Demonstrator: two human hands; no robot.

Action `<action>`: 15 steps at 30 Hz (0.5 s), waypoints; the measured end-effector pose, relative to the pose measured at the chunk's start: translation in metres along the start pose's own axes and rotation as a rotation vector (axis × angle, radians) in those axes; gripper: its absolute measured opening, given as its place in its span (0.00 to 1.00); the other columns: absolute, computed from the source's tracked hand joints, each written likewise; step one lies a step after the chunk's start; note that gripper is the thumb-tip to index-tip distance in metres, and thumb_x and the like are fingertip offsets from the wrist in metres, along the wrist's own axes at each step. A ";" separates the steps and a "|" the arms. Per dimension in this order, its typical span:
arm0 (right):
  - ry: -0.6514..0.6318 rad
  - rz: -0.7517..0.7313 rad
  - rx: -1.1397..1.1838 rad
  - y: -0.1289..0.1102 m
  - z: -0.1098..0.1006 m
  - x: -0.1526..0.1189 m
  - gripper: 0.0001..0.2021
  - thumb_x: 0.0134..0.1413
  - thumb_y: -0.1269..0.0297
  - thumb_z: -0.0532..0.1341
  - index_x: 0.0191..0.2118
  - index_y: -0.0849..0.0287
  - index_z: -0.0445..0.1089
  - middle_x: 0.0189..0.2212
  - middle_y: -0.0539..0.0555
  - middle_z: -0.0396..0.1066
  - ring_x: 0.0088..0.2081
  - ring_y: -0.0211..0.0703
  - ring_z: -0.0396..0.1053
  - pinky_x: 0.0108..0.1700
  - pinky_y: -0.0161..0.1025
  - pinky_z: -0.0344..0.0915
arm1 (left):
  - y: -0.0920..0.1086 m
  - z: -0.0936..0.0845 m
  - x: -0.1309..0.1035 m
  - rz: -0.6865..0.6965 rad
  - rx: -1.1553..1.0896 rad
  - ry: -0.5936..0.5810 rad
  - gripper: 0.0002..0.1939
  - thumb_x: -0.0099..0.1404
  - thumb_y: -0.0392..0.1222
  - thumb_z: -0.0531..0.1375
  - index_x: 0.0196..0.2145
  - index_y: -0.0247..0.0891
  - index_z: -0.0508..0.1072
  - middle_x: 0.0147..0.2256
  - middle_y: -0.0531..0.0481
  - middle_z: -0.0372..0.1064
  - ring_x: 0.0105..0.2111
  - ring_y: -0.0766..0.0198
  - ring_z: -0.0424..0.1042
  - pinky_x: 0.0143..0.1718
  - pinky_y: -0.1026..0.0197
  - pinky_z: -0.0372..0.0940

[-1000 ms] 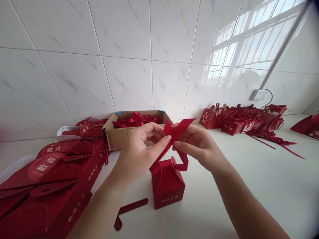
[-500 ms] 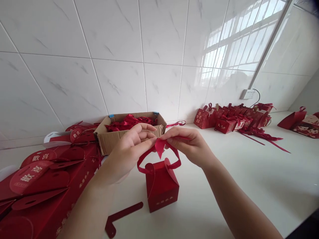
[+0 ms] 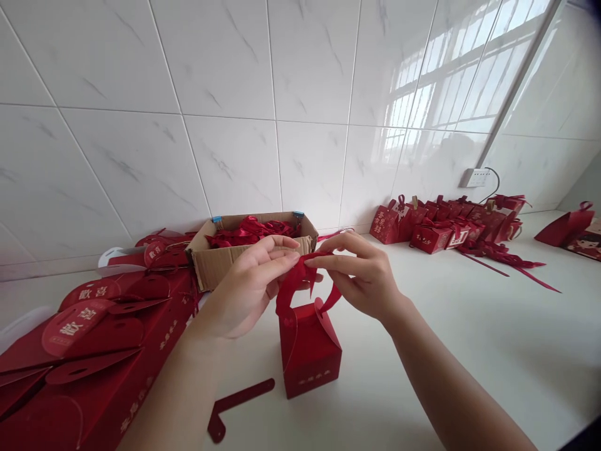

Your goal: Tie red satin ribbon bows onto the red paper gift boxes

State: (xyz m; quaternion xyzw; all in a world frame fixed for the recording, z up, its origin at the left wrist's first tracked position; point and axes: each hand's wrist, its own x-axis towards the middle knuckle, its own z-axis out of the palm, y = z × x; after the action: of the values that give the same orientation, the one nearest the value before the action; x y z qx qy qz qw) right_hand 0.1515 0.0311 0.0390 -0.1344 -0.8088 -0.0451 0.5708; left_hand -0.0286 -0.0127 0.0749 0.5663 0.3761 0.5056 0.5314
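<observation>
A small red gift box stands upright on the white table, gold characters along its lower front. Red ribbon runs up in a loop from the top flaps of the box. My left hand pinches the ribbon above the box between thumb and fingers. On the other side, my right hand closes its fingers on the ribbon as well, close to the left fingertips. The crossing of the ribbon is partly hidden by the fingers. A dark red flat L-shaped strip lies at the left of the box.
An open cardboard box full of red ribbons stands at the back. Large red boxes fill the left side. Several small finished-looking gift boxes and loose ribbons sit at the back right, below a wall socket.
The ribbon loop has turned and drawn closer above the box, its left side now broader in view. My right fingers have shifted on the ribbon. The view has moved slightly left.
</observation>
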 end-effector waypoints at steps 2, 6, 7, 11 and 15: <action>0.029 -0.005 -0.031 0.002 0.000 0.000 0.19 0.54 0.80 0.53 0.38 0.50 0.76 0.34 0.53 0.71 0.32 0.41 0.67 0.35 0.43 0.68 | 0.000 -0.001 0.002 -0.013 -0.013 -0.019 0.05 0.63 0.42 0.59 0.37 0.41 0.70 0.31 0.52 0.73 0.32 0.63 0.74 0.34 0.61 0.68; 0.064 -0.024 -0.043 0.005 0.001 0.000 0.19 0.55 0.79 0.53 0.36 0.50 0.77 0.34 0.53 0.72 0.32 0.40 0.68 0.35 0.42 0.68 | -0.001 -0.003 0.005 0.014 -0.005 0.004 0.05 0.64 0.42 0.58 0.37 0.41 0.70 0.32 0.51 0.73 0.33 0.64 0.74 0.36 0.61 0.68; 0.064 -0.029 -0.037 0.006 0.002 0.001 0.18 0.55 0.79 0.53 0.36 0.51 0.77 0.34 0.53 0.72 0.32 0.39 0.68 0.35 0.41 0.68 | -0.001 -0.002 0.006 0.041 0.026 0.019 0.05 0.64 0.43 0.57 0.37 0.42 0.70 0.32 0.52 0.73 0.33 0.64 0.73 0.37 0.62 0.68; 0.043 -0.020 -0.001 0.006 0.000 0.001 0.18 0.54 0.79 0.54 0.43 0.53 0.74 0.34 0.53 0.75 0.34 0.39 0.71 0.35 0.38 0.67 | -0.001 0.002 0.003 0.245 0.339 0.158 0.08 0.64 0.47 0.57 0.36 0.43 0.73 0.32 0.53 0.72 0.37 0.63 0.72 0.37 0.62 0.67; -0.027 0.045 -0.023 0.006 -0.005 0.002 0.15 0.56 0.76 0.56 0.44 0.52 0.74 0.34 0.51 0.78 0.36 0.40 0.73 0.38 0.39 0.67 | 0.001 0.008 -0.005 0.449 0.706 0.329 0.09 0.64 0.47 0.56 0.35 0.42 0.73 0.28 0.54 0.69 0.32 0.63 0.69 0.30 0.63 0.63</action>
State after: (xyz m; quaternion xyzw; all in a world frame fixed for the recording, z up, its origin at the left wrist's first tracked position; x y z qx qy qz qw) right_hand 0.1567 0.0359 0.0422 -0.1601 -0.8125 -0.0398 0.5592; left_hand -0.0221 -0.0195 0.0753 0.6926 0.4729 0.5322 0.1159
